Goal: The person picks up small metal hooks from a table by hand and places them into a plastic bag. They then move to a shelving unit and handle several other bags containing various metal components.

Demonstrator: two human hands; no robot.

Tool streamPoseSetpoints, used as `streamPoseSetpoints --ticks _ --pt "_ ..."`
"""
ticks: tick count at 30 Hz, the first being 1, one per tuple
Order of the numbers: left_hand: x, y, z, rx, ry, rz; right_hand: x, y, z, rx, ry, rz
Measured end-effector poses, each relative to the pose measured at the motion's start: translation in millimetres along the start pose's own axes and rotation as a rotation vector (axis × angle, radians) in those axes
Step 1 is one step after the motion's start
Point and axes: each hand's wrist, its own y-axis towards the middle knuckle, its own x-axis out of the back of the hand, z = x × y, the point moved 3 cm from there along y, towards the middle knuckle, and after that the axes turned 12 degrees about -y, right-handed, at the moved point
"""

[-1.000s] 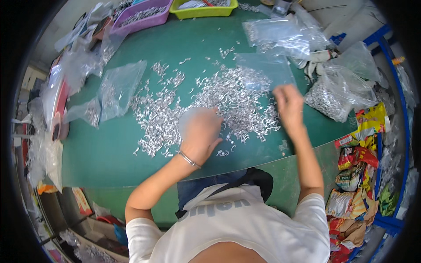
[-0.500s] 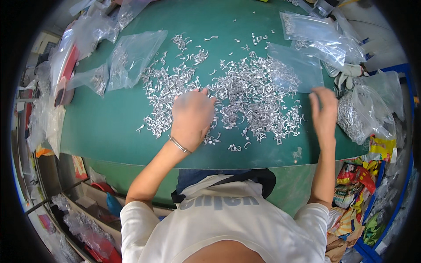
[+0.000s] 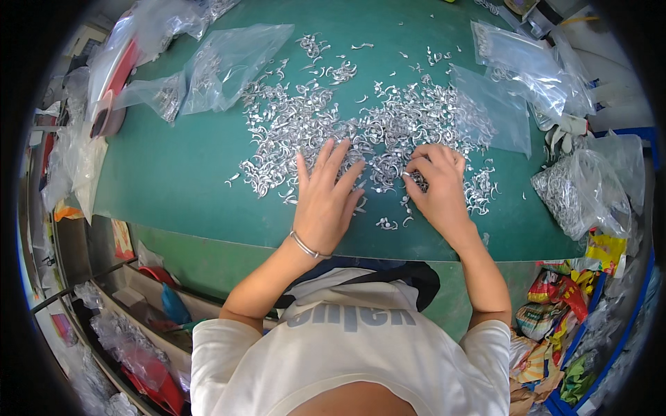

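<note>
A green table [image 3: 173, 180] fills the middle of the cramped workspace, with a blue-framed shelf [image 3: 614, 322] and colourful packets [image 3: 544, 315] at its lower right; small, curved silvery metal pieces [image 3: 295, 118] lie in a broad, loose heap across the tabletop, in front of the person; the left hand [image 3: 326, 187], a bracelet [image 3: 306, 248] at its wrist, is palm down with fingers spread apart, their tips at the near edge of the heap; whether anything lies under its palm I cannot tell; the right hand [image 3: 433, 184] is curled at the heap's right part, thumb and forefinger bent toward each other, and I cannot tell whether a piece is between them; a flat clear bag [image 3: 512, 125] overlaps the heap's far right side; a filled bag [image 3: 558, 194] sits farther right, near a pale glove [image 3: 570, 128].
</note>
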Motion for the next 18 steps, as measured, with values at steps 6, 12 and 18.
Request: streamPoseSetpoints --ticks 6,12,18 --pt "11 -15 6 -0.086 -0.284 -0.148 8 -5 -14 -0.359 0.543 -0.019" --pt "-5 -9 1 0.164 -1.009 -0.055 2 -12 -2 -0.684 1.360 0.134" --pt "-15 7 -18 0.156 -1.218 -0.024 -2 -19 12 -0.650 1.574 0.300"
